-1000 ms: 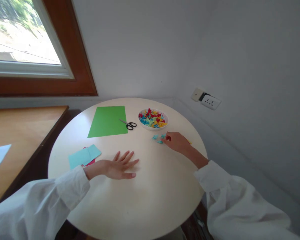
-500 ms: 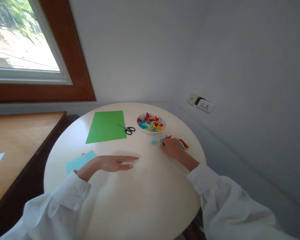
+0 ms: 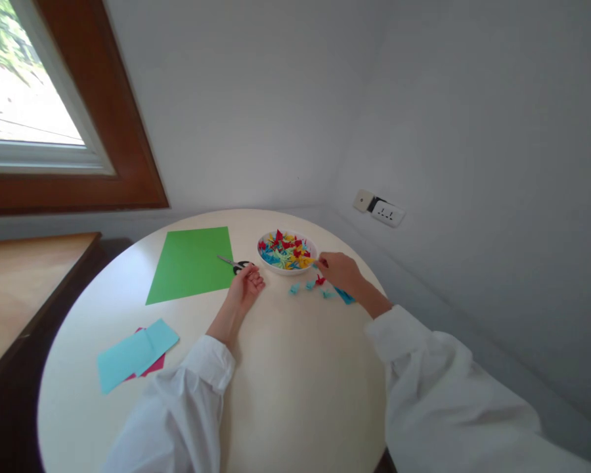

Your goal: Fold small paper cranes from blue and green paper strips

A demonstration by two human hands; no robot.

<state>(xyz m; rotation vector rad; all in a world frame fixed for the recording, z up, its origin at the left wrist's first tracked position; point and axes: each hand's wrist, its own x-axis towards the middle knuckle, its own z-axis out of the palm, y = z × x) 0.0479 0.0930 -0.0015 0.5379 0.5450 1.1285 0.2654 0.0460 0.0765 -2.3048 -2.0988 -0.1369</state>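
Note:
My right hand (image 3: pixel 339 269) reaches to the right rim of a white bowl (image 3: pixel 286 269) full of small folded paper pieces in red, blue, yellow and green; its fingers are pinched on a small piece at the rim. Several loose blue and red folded pieces (image 3: pixel 309 286) lie on the table just below that hand. My left hand (image 3: pixel 247 282) rests with fingers curled beside the black-handled scissors (image 3: pixel 234 264), left of the bowl, holding nothing I can see.
A green paper sheet (image 3: pixel 192 264) lies on the round cream table (image 3: pixel 285 387) left of the scissors. A light blue sheet over a pink one (image 3: pixel 134 355) sits near the left edge. A wooden ledge, window and wall sockets (image 3: pixel 380 210) surround the table.
My left hand lifted from lying flat mid-table and moved forward to the scissors, fingers now curled. My right hand shifted from the loose pieces up to the bowl's rim. The view swung right.

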